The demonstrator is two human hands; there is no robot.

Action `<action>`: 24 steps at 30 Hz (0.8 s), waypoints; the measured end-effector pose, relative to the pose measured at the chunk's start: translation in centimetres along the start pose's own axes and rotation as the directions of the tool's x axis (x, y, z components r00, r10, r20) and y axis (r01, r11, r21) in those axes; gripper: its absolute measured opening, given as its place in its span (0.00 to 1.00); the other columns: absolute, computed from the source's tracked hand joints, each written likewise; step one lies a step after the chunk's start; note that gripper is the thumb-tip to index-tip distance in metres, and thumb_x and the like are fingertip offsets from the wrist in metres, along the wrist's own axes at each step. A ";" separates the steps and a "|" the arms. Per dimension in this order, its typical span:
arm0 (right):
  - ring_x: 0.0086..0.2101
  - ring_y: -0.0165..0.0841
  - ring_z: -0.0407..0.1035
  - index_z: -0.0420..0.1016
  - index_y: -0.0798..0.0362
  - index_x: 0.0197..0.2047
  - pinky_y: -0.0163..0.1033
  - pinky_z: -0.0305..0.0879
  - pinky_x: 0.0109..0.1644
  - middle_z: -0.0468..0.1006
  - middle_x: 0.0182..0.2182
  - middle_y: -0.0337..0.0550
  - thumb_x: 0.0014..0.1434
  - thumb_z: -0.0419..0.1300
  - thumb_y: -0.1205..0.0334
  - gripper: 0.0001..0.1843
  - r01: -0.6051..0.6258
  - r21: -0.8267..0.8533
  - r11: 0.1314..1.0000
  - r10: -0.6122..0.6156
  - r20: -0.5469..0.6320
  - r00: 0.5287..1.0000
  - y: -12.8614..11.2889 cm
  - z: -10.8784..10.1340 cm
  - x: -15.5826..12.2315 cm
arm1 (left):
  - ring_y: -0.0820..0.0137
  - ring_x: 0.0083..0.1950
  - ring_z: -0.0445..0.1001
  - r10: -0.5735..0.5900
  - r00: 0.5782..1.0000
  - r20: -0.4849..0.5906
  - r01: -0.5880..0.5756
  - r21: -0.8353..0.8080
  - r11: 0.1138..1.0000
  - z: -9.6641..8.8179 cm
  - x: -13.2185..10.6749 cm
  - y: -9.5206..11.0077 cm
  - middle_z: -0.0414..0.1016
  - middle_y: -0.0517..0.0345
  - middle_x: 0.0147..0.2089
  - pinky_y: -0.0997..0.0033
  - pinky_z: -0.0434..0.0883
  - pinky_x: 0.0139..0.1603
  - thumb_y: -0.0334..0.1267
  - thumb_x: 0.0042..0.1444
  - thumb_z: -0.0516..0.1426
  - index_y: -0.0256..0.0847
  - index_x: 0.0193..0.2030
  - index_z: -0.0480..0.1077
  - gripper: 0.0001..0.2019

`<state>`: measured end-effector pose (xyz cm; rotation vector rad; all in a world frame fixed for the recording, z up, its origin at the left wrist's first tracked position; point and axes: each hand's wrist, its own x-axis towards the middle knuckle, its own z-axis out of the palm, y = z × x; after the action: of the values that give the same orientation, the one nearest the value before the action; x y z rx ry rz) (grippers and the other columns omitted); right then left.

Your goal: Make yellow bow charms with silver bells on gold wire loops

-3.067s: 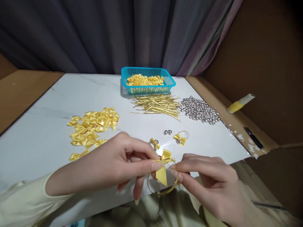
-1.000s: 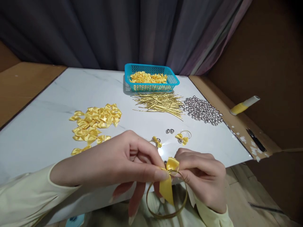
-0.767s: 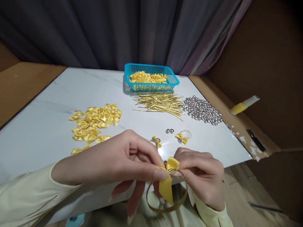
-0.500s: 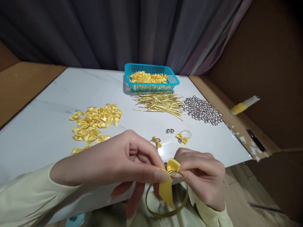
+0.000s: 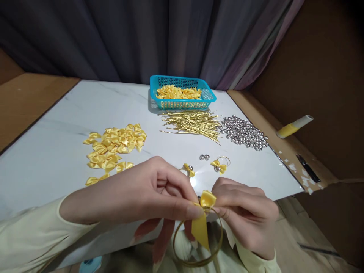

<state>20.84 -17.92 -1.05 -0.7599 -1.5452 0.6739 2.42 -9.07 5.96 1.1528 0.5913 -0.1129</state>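
Both hands meet at the table's near edge on one small yellow satin bow (image 5: pixel 202 220) threaded on a gold wire loop (image 5: pixel 199 246) that hangs below. My left hand (image 5: pixel 142 193) pinches the bow from the left with thumb and forefinger. My right hand (image 5: pixel 246 216) pinches the loop's top and the bow's knot from the right, fingers curled. A small silver bead seems tucked behind the bow.
On the white marble-look board (image 5: pixel 57 151) lie a pile of yellow bows (image 5: pixel 113 146), a bundle of gold pins (image 5: pixel 192 123), a heap of silver beads (image 5: pixel 244 132), two loose beads (image 5: pixel 204 157) and two finished bows (image 5: pixel 218 166). A blue basket (image 5: pixel 182 93) of bows stands behind. A yellow tube (image 5: pixel 294 126) lies right.
Since three seconds ago the right hand closed in onto the bow and the wire loop dropped lower and widened. In the last second the hands barely shifted.
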 end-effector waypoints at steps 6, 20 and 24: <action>0.23 0.31 0.66 0.79 0.56 0.36 0.38 0.64 0.26 0.77 0.23 0.45 0.54 0.56 0.80 0.13 0.032 -0.023 0.999 -0.031 0.019 0.999 0.0 -0.1 0.2 | 0.78 0.13 0.69 0.005 1.000 0.013 -0.005 0.008 1.000 0.0 0.1 -0.1 0.71 0.63 0.13 0.88 0.58 0.13 0.36 0.54 0.63 0.36 0.28 0.74 0.07; 0.22 0.31 0.65 0.79 0.56 0.34 0.38 0.64 0.25 0.78 0.22 0.44 0.53 0.55 0.80 0.14 0.065 -0.016 0.998 -0.064 0.015 0.998 0.3 0.2 0.4 | 0.78 0.12 0.67 0.005 1.000 0.023 -0.004 -0.010 1.000 0.2 0.0 0.1 0.70 0.64 0.13 0.87 0.57 0.12 0.33 0.54 0.63 0.37 0.28 0.75 0.06; 0.22 0.30 0.65 0.78 0.57 0.35 0.37 0.63 0.24 0.77 0.23 0.45 0.50 0.53 0.84 0.18 0.083 -0.068 0.994 -0.081 0.029 0.996 -0.1 0.1 0.5 | 0.78 0.13 0.69 -0.027 1.000 -0.013 0.027 0.000 1.000 0.3 0.0 0.2 0.71 0.64 0.13 0.89 0.57 0.13 0.33 0.54 0.62 0.37 0.28 0.75 0.05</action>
<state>20.74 -17.62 -0.71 -0.7375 -1.6220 0.5748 2.59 -9.24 6.20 1.1463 0.6182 -0.1285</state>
